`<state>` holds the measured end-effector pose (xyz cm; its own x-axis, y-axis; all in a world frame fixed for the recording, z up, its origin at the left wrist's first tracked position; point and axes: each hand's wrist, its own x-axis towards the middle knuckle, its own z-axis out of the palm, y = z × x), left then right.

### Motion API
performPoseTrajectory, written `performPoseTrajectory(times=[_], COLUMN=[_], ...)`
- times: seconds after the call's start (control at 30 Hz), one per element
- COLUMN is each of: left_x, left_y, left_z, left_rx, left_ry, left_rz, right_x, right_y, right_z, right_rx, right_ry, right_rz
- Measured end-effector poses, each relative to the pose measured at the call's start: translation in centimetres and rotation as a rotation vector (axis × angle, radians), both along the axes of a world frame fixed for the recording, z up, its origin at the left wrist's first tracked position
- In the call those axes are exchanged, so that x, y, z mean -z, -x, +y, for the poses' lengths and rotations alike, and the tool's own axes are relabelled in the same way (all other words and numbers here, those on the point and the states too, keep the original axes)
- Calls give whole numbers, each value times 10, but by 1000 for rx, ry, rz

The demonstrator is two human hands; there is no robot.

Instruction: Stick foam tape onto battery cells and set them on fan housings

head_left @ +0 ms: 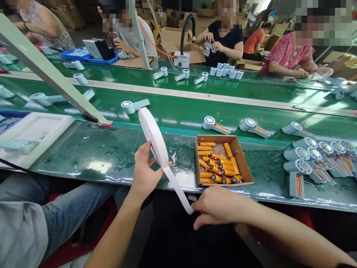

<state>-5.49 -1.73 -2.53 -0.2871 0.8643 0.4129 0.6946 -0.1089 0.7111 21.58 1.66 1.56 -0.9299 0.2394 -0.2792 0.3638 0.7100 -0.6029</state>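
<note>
My left hand (pixel 146 173) grips a large roll of white tape (pixel 157 139), held upright above the front edge of the bench. A strip of the tape runs down from the roll to my right hand (pixel 216 208), whose fingers are closed around its end. Just beyond my right hand lies a cardboard box (pixel 247 169) on the bench. Inside it are several orange cylindrical batteries (pixel 225 163) with thin wires. The left fingers wrap the near side of the roll, so part of them is hidden.
Light-blue fan units (pixel 298 167) with wires stand grouped at the right. More units (pixel 128 107) lie along the green conveyor (pixel 178 115). A slanted metal post (pixel 55 74) crosses the left side, near a white foam tray (pixel 52 130). Several people sit across the line; another person's leg (pixel 75 208) is at left.
</note>
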Motion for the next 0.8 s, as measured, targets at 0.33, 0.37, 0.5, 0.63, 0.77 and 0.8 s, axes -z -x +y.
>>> performPoseTrajectory(times=[0.33, 0.37, 0.5, 0.63, 0.77, 0.8], left_x=[35, 36, 32, 24, 16, 13], left_y=[-30, -33, -37, -33, -34, -35], left_z=[-5, -5, -6, -8, -9, -9], left_rx=[123, 150, 207, 174, 140, 142], left_ry=[22, 9, -26, -89, -106, -98], left_rz=[234, 286, 444, 576, 664, 689], right_x=[19, 27, 30, 4, -17, -20], right_y=[-22, -21, -36, -63, -60, -54], right_z=[155, 157, 157, 134, 87, 75], right_rx=[322, 318, 340, 612, 932, 953], right_ry=[-640, -628, -596, -477, -339, -312], right_rz=[-225, -215, -159, 280, 797, 838])
